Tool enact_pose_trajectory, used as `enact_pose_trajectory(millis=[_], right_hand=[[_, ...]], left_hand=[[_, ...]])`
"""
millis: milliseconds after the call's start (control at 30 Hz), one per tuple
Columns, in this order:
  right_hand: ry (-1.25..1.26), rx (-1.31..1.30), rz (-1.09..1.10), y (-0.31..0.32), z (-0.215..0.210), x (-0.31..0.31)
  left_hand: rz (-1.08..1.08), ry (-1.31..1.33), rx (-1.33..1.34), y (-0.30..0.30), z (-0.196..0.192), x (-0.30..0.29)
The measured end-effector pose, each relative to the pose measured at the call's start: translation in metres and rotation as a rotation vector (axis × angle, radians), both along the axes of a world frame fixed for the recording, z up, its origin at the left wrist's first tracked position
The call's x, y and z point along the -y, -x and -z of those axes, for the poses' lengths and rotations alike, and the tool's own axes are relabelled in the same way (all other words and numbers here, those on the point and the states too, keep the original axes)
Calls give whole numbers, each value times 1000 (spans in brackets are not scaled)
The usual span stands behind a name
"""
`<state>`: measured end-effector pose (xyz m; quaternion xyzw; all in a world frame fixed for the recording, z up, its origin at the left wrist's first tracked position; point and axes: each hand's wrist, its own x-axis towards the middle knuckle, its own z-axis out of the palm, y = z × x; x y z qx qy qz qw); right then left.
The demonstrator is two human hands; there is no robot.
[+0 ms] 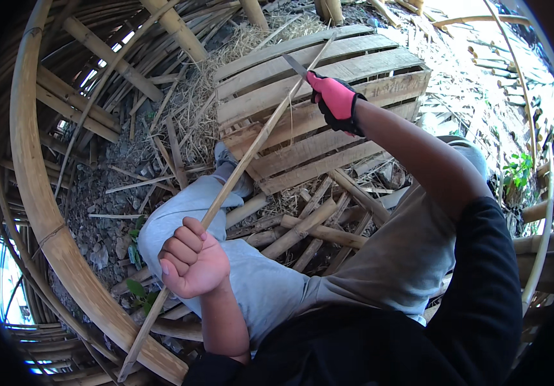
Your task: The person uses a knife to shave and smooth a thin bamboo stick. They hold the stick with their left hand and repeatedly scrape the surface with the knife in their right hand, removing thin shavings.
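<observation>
Two hands on one thin bamboo strip, a blade at its upper end.

The bare left hand [193, 265] has its fingers curled tight round a long, pale, flat bamboo strip [245, 161] that runs from the lower left up across the person's grey-trousered knee [180, 219] toward the wooden pallet [328, 96]. The right hand [336, 101], in a pink and black glove, is closed on the handle of a knife [295, 64] whose grey blade meets the strip near its top (the handle itself is hidden). One pallet of rough slats lies on gravel among straw and loose round bamboo poles [309, 228]; a thick curved bamboo beam [39, 212] arcs at left.
</observation>
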<state>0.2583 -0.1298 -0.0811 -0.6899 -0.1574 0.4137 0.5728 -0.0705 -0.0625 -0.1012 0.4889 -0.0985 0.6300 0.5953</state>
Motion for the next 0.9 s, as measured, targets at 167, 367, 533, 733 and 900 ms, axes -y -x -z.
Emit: enact_pose_trajectory(millis=[167,367,533,733,900], right_hand=[[1,57,-223,26,14,0],[-10,-183,-290,36,13,2],[-32,19,-228,44,12,-3],[-22,114,-112,38,14,-7],[13,91,-29,17,10,-9]], left_hand=[[-15,-13,-4,5,0,-4],[-13,-16,9,5,-2,-2],[-18,9,20,4,4,0],[-33,8,0,1,2,1],[-14,21,13,4,1,0]])
